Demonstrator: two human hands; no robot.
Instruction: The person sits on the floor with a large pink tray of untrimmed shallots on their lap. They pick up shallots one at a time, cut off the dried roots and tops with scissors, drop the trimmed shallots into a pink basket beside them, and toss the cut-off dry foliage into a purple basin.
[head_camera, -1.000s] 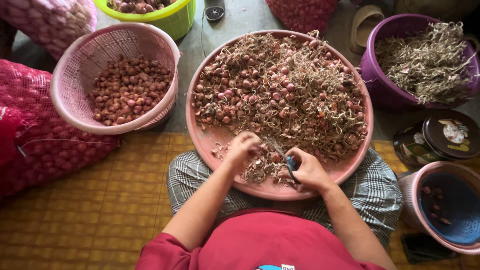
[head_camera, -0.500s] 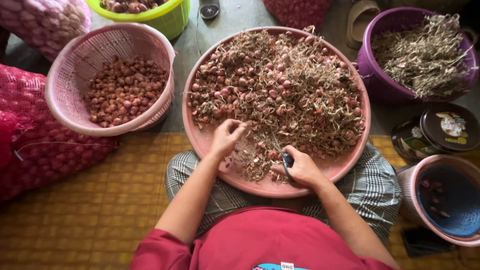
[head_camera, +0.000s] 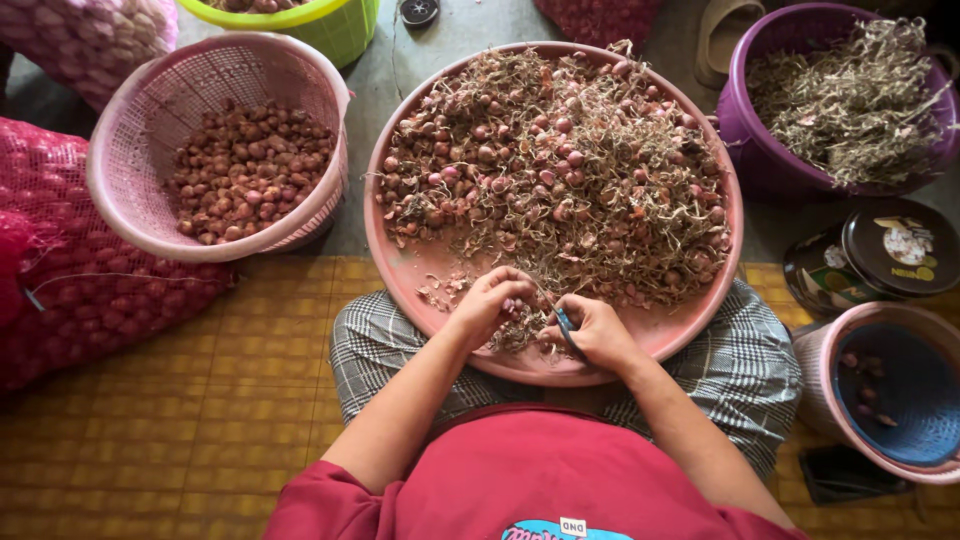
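Observation:
A wide pink tray rests on my lap, heaped with small red shallots tangled in dry roots and stems. My left hand is closed around a shallot at the tray's near edge. Just beside it, my right hand grips a small blue-handled knife, its blade pointing at the shallot. The two hands almost touch. Loose skins lie under them.
A pink basket of cleaned shallots stands at the left, with red mesh sacks beside it. A green basket is behind. A purple tub of dry trimmings, dark round tins and a pink bucket are at the right.
My left hand drew back from the heap to the tray's near edge with a shallot. My right hand with the knife closed in beside it.

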